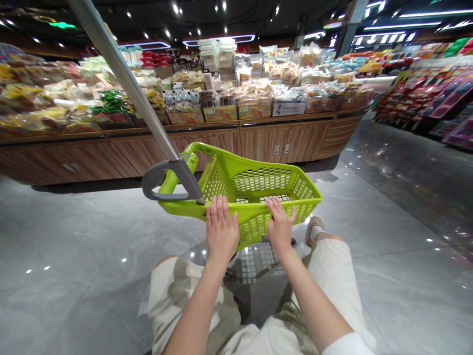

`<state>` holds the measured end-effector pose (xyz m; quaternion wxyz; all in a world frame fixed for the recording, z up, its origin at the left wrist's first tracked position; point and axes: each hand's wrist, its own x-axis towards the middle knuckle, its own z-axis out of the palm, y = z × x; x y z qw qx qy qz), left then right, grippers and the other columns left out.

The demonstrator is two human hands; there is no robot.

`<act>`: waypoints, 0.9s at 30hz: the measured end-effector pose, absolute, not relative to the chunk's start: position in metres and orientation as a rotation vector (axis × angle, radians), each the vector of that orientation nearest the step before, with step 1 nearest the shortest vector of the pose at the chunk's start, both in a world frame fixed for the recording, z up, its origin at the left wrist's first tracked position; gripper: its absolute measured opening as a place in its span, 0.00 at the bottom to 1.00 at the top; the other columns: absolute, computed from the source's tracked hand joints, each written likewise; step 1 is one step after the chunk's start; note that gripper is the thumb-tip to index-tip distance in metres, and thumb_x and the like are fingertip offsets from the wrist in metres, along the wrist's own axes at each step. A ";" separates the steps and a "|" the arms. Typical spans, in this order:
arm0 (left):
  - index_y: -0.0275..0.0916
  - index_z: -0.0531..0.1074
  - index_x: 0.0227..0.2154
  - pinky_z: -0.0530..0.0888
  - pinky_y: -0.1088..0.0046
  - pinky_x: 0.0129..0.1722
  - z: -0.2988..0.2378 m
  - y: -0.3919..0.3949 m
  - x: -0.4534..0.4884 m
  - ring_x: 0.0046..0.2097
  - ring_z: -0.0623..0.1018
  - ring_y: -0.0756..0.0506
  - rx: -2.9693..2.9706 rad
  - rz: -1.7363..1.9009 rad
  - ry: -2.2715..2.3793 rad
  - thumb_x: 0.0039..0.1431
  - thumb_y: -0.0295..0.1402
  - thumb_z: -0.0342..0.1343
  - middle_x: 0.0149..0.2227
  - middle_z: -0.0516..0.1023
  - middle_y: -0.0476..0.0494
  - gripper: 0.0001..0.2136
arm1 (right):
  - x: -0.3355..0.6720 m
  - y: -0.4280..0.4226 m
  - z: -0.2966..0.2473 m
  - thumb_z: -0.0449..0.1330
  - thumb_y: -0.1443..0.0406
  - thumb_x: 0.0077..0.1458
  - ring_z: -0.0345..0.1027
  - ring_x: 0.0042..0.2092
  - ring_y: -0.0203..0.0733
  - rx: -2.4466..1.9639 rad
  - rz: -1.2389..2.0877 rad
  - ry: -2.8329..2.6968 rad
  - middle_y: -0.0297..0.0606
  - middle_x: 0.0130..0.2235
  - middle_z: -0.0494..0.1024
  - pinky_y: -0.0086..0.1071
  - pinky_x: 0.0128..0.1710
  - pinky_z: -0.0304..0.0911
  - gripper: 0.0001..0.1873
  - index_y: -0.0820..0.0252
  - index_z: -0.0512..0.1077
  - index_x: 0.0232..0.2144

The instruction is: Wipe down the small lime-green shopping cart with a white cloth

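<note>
Before my knees stands a lime-green shopping cart (264, 166) with perforated sides, turned sideways, its push handle to the left. My left hand (221, 229) lies on the near rim, fingers straight and side by side, thumb raised apart. Further right along that rim rests my right hand (281, 224), fingers laid over the edge and thumb spread away. Neither hand is wrapped around the rim. A metal pole (138, 93) slants up from the cart's handle end; at its foot is a grey loop-shaped grip (172, 180). No goods show in the visible part of the basket.
Behind the cart runs a long wooden display counter (210, 140) heaped with packaged foods. More shelves of packets (417, 93) stand at the right. The grey floor (84, 251) is glossy. My legs in pale shorts (334, 276) flank the cart's lower frame.
</note>
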<state>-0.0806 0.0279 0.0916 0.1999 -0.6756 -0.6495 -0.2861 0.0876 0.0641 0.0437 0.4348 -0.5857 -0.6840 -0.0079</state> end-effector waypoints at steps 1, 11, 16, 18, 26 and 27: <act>0.23 0.51 0.65 0.56 0.49 0.67 0.092 0.028 -0.081 0.69 0.55 0.34 -1.885 -0.800 -1.819 0.67 0.34 0.43 0.65 0.61 0.26 0.28 | 0.070 0.061 0.052 0.46 0.79 0.49 0.58 0.65 0.43 -1.396 0.026 -1.767 0.40 0.61 0.70 0.57 0.66 0.32 0.38 0.52 0.65 0.60; 0.26 0.50 0.66 0.58 0.49 0.66 0.091 0.029 -0.093 0.68 0.57 0.34 -1.872 -0.815 -1.779 0.67 0.34 0.42 0.64 0.63 0.27 0.27 | 0.050 0.053 0.070 0.47 0.80 0.46 0.51 0.68 0.39 -1.220 0.066 -2.064 0.37 0.64 0.65 0.53 0.67 0.28 0.43 0.50 0.58 0.64; 0.26 0.51 0.66 0.57 0.49 0.66 0.091 0.031 -0.093 0.68 0.57 0.34 -1.870 -0.818 -1.792 0.67 0.34 0.43 0.64 0.63 0.27 0.27 | 0.116 0.062 0.037 0.48 0.79 0.44 0.53 0.67 0.43 -1.420 -0.055 -1.909 0.35 0.63 0.68 0.57 0.66 0.31 0.44 0.44 0.60 0.62; 0.26 0.51 0.66 0.56 0.50 0.66 0.091 0.031 -0.090 0.68 0.57 0.34 -1.869 -0.816 -1.797 0.67 0.34 0.43 0.64 0.63 0.27 0.27 | 0.128 0.064 0.029 0.47 0.79 0.45 0.54 0.67 0.44 -1.484 -0.085 -1.833 0.35 0.62 0.68 0.59 0.66 0.32 0.42 0.44 0.62 0.61; 0.24 0.52 0.65 0.57 0.50 0.66 0.092 0.028 -0.086 0.68 0.56 0.34 -1.863 -0.797 -1.810 0.67 0.32 0.43 0.64 0.62 0.27 0.27 | 0.037 0.052 0.066 0.45 0.79 0.49 0.55 0.66 0.38 -1.274 0.068 -1.950 0.39 0.63 0.66 0.51 0.67 0.32 0.38 0.54 0.61 0.62; 0.24 0.52 0.65 0.57 0.50 0.66 0.093 0.028 -0.087 0.68 0.56 0.34 -1.865 -0.789 -1.805 0.67 0.31 0.42 0.64 0.62 0.27 0.26 | 0.024 0.049 0.074 0.46 0.78 0.51 0.54 0.66 0.37 -1.205 0.107 -2.004 0.39 0.64 0.66 0.48 0.67 0.33 0.37 0.55 0.61 0.62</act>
